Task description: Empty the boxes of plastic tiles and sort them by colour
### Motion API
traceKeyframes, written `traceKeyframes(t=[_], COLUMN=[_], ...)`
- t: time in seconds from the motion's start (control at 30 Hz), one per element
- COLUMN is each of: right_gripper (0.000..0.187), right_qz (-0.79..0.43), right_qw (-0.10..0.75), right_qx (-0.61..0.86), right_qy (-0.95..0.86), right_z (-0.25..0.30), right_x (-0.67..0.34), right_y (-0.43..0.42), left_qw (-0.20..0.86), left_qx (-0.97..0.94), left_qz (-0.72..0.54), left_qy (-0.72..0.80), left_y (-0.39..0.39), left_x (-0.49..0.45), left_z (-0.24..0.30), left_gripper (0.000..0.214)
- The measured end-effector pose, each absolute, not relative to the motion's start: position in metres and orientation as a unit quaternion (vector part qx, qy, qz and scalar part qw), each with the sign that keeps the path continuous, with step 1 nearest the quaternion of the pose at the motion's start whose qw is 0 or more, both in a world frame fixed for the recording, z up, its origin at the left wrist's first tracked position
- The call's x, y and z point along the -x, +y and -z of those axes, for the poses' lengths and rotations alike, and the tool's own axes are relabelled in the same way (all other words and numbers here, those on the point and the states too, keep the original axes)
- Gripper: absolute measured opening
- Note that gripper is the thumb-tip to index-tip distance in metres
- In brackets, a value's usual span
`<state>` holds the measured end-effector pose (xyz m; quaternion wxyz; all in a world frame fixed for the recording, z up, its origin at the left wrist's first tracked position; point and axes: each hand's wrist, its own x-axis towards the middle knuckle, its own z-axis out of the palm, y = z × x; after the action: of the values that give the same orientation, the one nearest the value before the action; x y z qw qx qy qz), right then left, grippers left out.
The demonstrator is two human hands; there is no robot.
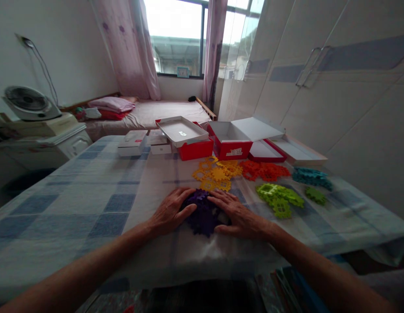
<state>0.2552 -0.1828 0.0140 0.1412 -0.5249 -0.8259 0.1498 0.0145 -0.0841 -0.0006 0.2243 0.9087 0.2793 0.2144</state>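
Note:
A pile of dark purple gear-edged plastic building pieces lies on the tablecloth in front of me. My left hand rests against the pile's left side, thumb and fingers apart. From the right, my right hand lies over the edge of the same pile with its fingers stretched out. Part of the purple heap is hidden under both hands. Just beyond it are yellow pieces of a similar shape, close to my fingertips.
Orange-red pieces, teal pieces, lime green pieces and a darker green cluster lie to the right. Behind stand an open red box, another red box with a tray on it, and small white boxes.

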Motion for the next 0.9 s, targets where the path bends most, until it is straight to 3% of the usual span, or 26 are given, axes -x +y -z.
traceKeyframes(t=[0.1, 0.2, 0.33, 0.57, 0.9], right_gripper=[0.064, 0.042, 0.028, 0.021, 0.028], right_qz=[-0.13, -0.024, 0.035, 0.056, 0.047], right_qw=[0.201, 0.252, 0.209, 0.18, 0.249], right_qx=[0.54, 0.569, 0.538, 0.58, 0.66], right_qy=[-0.807, -0.783, -0.816, -0.792, -0.707], right_z=[-0.023, -0.027, -0.017, 0.0, -0.002], right_x=[-0.267, -0.277, -0.277, -0.26, -0.268], right_y=[-0.169, -0.143, -0.105, -0.07, -0.071], left_qw=[0.22, 0.223, 0.226, 0.222, 0.264], left_qx=[-0.903, -0.897, -0.898, -0.9, -0.877], left_qz=[-0.226, -0.233, -0.232, -0.245, -0.267], left_qy=[0.291, 0.301, 0.299, 0.285, 0.301], left_y=[-0.087, -0.087, -0.085, -0.085, -0.079], left_x=[-0.017, -0.019, -0.018, -0.015, -0.01], left_z=[0.001, 0.002, 0.003, 0.004, 0.009], left_gripper=[0.048, 0.046, 0.046, 0.045, 0.049])
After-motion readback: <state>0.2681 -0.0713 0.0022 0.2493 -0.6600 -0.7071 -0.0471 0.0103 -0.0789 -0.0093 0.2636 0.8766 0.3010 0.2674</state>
